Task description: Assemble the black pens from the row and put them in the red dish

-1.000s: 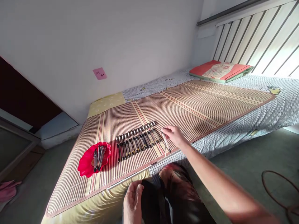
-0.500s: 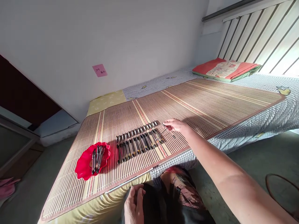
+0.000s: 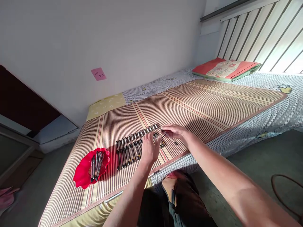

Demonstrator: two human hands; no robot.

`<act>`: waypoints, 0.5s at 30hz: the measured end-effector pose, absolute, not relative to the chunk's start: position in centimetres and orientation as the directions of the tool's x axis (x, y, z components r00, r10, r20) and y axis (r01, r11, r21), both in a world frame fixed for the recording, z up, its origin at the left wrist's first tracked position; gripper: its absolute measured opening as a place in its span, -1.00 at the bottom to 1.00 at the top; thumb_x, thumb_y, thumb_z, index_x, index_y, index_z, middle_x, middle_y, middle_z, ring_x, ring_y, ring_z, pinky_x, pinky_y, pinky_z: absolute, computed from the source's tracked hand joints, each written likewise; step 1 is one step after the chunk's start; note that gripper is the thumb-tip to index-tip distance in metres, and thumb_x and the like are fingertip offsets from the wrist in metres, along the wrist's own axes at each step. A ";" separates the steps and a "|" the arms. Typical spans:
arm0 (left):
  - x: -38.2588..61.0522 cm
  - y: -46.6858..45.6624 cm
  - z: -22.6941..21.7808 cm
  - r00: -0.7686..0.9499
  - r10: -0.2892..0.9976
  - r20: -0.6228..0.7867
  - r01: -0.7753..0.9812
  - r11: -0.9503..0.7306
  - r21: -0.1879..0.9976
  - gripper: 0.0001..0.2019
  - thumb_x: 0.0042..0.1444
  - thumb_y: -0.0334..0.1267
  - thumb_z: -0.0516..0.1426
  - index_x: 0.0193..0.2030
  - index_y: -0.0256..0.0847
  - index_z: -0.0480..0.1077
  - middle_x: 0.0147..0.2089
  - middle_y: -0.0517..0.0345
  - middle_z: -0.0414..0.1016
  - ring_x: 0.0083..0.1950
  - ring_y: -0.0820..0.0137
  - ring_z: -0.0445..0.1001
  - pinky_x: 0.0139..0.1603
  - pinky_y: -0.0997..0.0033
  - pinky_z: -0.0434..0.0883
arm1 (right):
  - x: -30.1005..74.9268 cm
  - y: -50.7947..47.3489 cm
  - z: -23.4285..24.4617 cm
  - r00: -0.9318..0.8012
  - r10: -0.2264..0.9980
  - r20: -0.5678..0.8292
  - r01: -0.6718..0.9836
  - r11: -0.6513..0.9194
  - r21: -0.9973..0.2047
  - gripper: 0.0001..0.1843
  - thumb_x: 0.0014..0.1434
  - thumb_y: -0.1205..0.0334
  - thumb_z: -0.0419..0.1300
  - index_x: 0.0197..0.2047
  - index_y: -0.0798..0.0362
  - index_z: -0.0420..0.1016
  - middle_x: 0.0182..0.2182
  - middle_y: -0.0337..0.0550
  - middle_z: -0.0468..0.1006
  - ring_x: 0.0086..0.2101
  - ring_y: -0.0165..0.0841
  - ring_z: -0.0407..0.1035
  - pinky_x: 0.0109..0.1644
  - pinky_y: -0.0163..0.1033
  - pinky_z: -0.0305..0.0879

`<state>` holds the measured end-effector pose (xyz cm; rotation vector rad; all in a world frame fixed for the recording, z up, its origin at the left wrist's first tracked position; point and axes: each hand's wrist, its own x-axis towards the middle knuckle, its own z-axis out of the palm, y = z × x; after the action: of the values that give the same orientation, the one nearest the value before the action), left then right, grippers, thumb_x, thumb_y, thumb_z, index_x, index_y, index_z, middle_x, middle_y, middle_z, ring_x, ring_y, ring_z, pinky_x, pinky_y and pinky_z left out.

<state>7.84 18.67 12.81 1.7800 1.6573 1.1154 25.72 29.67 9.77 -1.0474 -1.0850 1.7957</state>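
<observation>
My right hand is closed, fingertips pinched on a slim pen at the right end of a row of pens. My left hand hovers over that end of the row, fingers curved and thumb apart, close to the held pen; I cannot tell whether it touches it. The row of pens, clear barrels with dark caps and tips, lies side by side on the bamboo mat; my left hand hides part of it. A short black piece shows on the mat just below my right hand.
A red scalloped dish with several pens stands left of the row. Folded red and floral bedding lies at the far right of the bed. A pink note is on the wall. My legs are at the bed's front edge.
My left hand has risen from my lap to the right end of the pen row. My right hand, still pinching the slim pen, has shifted slightly left and down.
</observation>
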 end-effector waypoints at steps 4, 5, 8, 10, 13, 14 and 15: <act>8.4 21.3 12.5 0.000 1.000 0.002 0.565 -0.002 0.825 -0.55 0.27 0.13 0.21 -0.03 -0.28 0.54 -0.21 -0.10 0.64 -0.14 0.07 0.60 -0.08 0.21 0.42 | 23.8 28.8 11.3 -0.389 0.877 -0.281 -0.192 -0.375 -0.907 -0.94 0.19 0.34 0.44 -0.27 0.09 0.65 -0.40 -0.17 0.68 -0.48 -0.47 0.49 -0.36 -0.39 0.49; 8.5 21.5 12.2 -0.010 1.000 -0.014 0.556 0.018 0.831 -0.56 0.28 0.12 0.20 -0.05 -0.28 0.54 -0.25 -0.08 0.64 -0.20 0.10 0.60 -0.14 0.25 0.41 | 23.3 28.7 11.6 -0.388 0.875 -0.288 -0.187 -0.381 -0.905 -0.93 0.19 0.33 0.45 -0.27 0.08 0.65 -0.41 -0.18 0.67 -0.50 -0.47 0.48 -0.38 -0.40 0.49; 8.6 21.1 11.3 -0.067 0.996 -0.057 0.516 0.084 0.852 -0.68 0.33 -0.02 0.16 -0.12 -0.29 0.51 -0.33 -0.04 0.62 -0.31 0.19 0.55 -0.27 0.31 0.35 | 21.5 28.3 12.4 -0.381 0.872 -0.307 -0.172 -0.394 -0.903 -0.89 0.19 0.40 0.43 -0.35 0.10 0.62 -0.49 -0.21 0.64 -0.53 -0.47 0.45 -0.49 -0.44 0.40; 8.4 20.4 11.0 -0.105 0.992 -0.068 0.475 0.110 0.873 -0.79 0.34 -0.16 0.12 -0.16 -0.27 0.48 -0.44 0.05 0.56 -0.42 0.27 0.47 -0.34 0.35 0.29 | 20.3 27.9 12.7 -0.368 0.878 -0.305 -0.176 -0.388 -0.905 -0.84 0.18 0.46 0.42 -0.40 0.13 0.59 -0.52 -0.21 0.62 -0.54 -0.47 0.45 -0.52 -0.44 0.38; 7.6 18.8 11.1 -0.151 0.988 -0.044 0.378 0.099 0.921 -0.88 0.29 -0.29 0.10 -0.27 -0.21 0.41 -0.58 0.23 0.40 -0.53 0.37 0.31 -0.39 0.40 0.20 | 19.0 26.3 13.2 -0.343 0.900 -0.269 -0.208 -0.352 -0.913 -0.80 0.14 0.45 0.46 -0.44 0.13 0.56 -0.54 -0.23 0.60 -0.55 -0.47 0.45 -0.50 -0.42 0.42; 7.4 18.2 11.2 -0.163 0.986 -0.029 0.336 0.084 0.938 -0.88 0.26 -0.29 0.12 -0.32 -0.19 0.38 -0.60 0.27 0.35 -0.54 0.39 0.28 -0.40 0.41 0.18 | 18.7 25.6 13.4 -0.334 0.909 -0.248 -0.224 -0.332 -0.916 -0.80 0.12 0.44 0.47 -0.45 0.13 0.56 -0.55 -0.24 0.59 -0.55 -0.46 0.45 -0.49 -0.41 0.43; 7.2 17.6 11.3 -0.173 0.985 -0.013 0.290 0.064 0.955 -0.87 0.24 -0.28 0.14 -0.36 -0.17 0.36 -0.61 0.30 0.31 -0.55 0.41 0.25 -0.41 0.42 0.17 | 18.4 24.8 13.5 -0.326 0.919 -0.222 -0.242 -0.308 -0.920 -0.80 0.11 0.43 0.49 -0.44 0.12 0.57 -0.55 -0.24 0.59 -0.54 -0.45 0.47 -0.48 -0.40 0.44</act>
<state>7.20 17.64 11.32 1.3113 1.5767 1.1478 18.40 24.78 13.52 -1.0195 -1.0477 1.7572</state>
